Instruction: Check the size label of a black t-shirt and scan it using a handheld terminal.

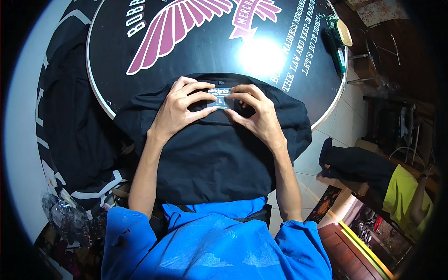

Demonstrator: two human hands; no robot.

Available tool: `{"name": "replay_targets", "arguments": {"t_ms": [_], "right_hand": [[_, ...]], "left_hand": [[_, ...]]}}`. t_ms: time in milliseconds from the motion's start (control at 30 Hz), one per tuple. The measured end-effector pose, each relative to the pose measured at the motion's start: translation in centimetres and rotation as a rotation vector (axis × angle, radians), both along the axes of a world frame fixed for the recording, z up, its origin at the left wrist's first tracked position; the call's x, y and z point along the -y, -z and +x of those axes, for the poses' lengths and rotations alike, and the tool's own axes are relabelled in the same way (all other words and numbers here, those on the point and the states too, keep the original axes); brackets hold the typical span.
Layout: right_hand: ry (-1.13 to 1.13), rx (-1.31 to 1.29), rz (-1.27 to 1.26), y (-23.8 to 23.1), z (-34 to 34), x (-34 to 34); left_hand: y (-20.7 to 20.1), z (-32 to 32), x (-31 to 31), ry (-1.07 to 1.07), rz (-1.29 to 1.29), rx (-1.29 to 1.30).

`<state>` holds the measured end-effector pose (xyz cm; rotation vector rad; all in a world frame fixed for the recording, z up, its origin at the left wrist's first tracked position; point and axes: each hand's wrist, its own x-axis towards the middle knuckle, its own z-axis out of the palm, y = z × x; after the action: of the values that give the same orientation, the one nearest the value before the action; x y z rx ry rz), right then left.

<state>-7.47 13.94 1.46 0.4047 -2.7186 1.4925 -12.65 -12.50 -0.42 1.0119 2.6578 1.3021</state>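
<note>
A black garment (214,154) lies over the near edge of a round black table (210,51) and hangs down toward me. At its collar sits a small dark neck label (220,97) with a white square on it. My left hand (179,109) pinches the left side of the label between thumb and fingers. From the other side my right hand (256,114) does the same on the label's right edge. Both hands rest on the fabric.
The table top bears a large pink wing emblem and white lettering, with a bright light glare (261,56). Green and white items (340,44) sit at its right rim. More black garments (79,121) hang left. Another person in a yellow-green top (403,196) is at lower right.
</note>
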Motion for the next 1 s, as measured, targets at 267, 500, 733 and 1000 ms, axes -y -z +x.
{"name": "replay_targets", "arguments": {"t_ms": [267, 500, 733, 1000], "right_hand": [[-0.009, -0.009, 0.002, 0.0, -0.1, -0.1], [-0.006, 0.008, 0.003, -0.4, 0.0, 0.2], [0.023, -0.067, 0.075, 0.1, -0.2, 0.6], [0.033, 0.031, 0.095, -0.7, 0.0, 0.9]], "left_hand": [[0.0, 0.0, 0.0, -0.002, -0.002, -0.008], [-0.3, -0.1, 0.0, -0.007, 0.006, 0.013], [-0.4, -0.2, -0.2, -0.067, 0.006, -0.001], [-0.3, -0.1, -0.2, -0.050, 0.009, -0.011]]}}
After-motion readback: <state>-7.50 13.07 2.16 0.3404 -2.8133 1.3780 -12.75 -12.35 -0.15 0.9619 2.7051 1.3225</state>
